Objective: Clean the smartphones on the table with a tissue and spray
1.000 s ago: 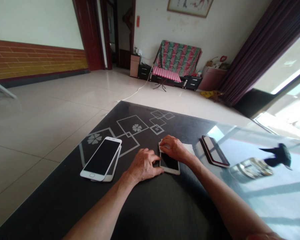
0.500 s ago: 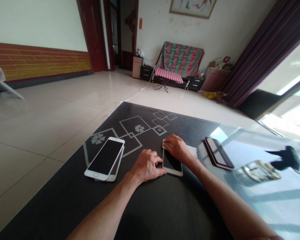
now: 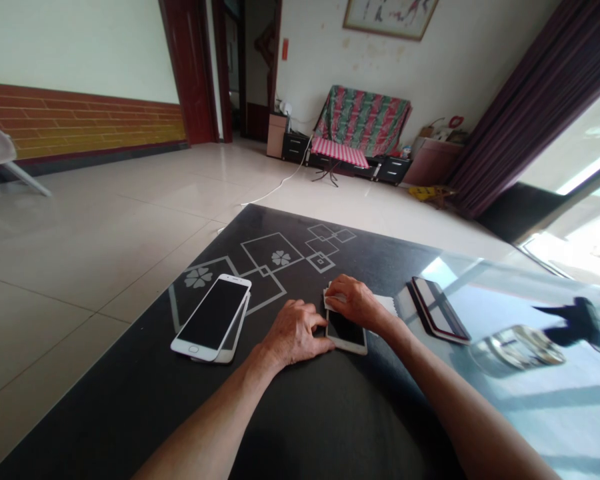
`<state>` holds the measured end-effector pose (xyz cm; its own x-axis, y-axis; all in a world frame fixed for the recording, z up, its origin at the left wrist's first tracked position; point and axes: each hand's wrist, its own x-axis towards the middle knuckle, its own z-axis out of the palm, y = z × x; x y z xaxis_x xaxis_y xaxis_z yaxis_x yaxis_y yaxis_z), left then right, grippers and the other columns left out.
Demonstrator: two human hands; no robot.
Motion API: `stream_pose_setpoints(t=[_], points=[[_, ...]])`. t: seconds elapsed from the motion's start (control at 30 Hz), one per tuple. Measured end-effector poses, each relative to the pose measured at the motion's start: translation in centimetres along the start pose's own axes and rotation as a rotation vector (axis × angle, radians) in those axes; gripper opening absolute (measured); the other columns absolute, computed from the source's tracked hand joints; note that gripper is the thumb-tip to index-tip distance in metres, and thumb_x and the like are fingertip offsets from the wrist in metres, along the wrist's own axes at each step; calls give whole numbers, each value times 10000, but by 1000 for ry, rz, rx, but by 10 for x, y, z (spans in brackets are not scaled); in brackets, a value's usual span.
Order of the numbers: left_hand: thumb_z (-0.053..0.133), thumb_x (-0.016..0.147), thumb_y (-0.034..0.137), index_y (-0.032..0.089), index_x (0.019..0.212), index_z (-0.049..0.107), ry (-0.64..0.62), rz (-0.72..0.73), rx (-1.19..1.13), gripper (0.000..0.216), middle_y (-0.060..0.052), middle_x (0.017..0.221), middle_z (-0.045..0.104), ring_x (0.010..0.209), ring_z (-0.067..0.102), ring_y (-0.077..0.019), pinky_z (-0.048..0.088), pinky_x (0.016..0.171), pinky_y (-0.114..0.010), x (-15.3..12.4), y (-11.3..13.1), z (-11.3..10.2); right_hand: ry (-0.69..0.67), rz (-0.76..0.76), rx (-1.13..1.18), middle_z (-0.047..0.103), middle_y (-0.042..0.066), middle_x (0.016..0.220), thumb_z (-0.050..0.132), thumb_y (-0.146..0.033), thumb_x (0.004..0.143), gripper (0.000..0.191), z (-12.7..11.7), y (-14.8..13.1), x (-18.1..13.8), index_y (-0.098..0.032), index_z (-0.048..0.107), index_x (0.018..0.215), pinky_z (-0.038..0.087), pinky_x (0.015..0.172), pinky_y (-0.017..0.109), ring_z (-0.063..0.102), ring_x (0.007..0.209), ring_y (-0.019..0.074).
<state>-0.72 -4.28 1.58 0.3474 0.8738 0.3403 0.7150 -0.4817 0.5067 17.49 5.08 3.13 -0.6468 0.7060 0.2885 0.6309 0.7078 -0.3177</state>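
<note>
A smartphone (image 3: 347, 333) with a dark screen and pale frame lies face up on the table. My left hand (image 3: 296, 333) grips its left edge near the lower corner, thumb and fingers curled against it. Over the upper part of the screen, my right hand (image 3: 353, 300) is closed on a white wiping cloth (image 3: 386, 305) and presses it down. The cloth's zigzag edge sticks out to the right of that hand; the rest is hidden under the fingers. Left of my hands, a white smartphone (image 3: 213, 319) rests on top of another pale phone (image 3: 233, 341).
The dark table (image 3: 300, 420) has a light pattern of squares and flowers. To the right lie a dark phone with a reddish edge (image 3: 440, 310) and a clear spray bottle (image 3: 520, 348) with a black trigger head, on its side. Beyond stands a small pink-striped table (image 3: 339, 151).
My right hand, with the cloth, has moved slightly down the phone's screen. My left hand keeps its hold on the phone's edge. The whole view has shifted a little.
</note>
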Motion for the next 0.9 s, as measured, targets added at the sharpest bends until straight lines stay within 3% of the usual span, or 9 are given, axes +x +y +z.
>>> stream_pose_setpoints(t=[0.27,0.47,0.57,0.9], points=[[806,638,414,213,793,755,14,-6,-18,258,6,669,630,695,531,-163,384,746,-312,0,-2,2,184,100,-89,662,51,866,589,-196,836,109,7,11,2,-194,698,826,464,831,300,617,849,179],[790,658,414,214,780,755,11,-9,-22,237,-3,665,628,692,538,-168,388,743,-317,0,0,0,0,49,-34,653,34,864,631,-169,779,85,-2,-2,0,-195,704,814,467,786,270,617,815,160],[783,663,415,218,764,751,18,-5,-12,224,-6,665,627,699,541,-173,391,745,-320,0,0,1,-26,21,-23,653,35,875,631,-175,782,87,-1,-6,0,-195,708,818,467,768,269,615,811,158],[810,636,405,211,788,755,15,-10,-22,253,4,672,635,698,535,-163,391,755,-316,0,-2,2,183,84,-92,655,51,864,572,-193,847,116,9,11,3,-189,687,829,462,830,300,609,840,177]])
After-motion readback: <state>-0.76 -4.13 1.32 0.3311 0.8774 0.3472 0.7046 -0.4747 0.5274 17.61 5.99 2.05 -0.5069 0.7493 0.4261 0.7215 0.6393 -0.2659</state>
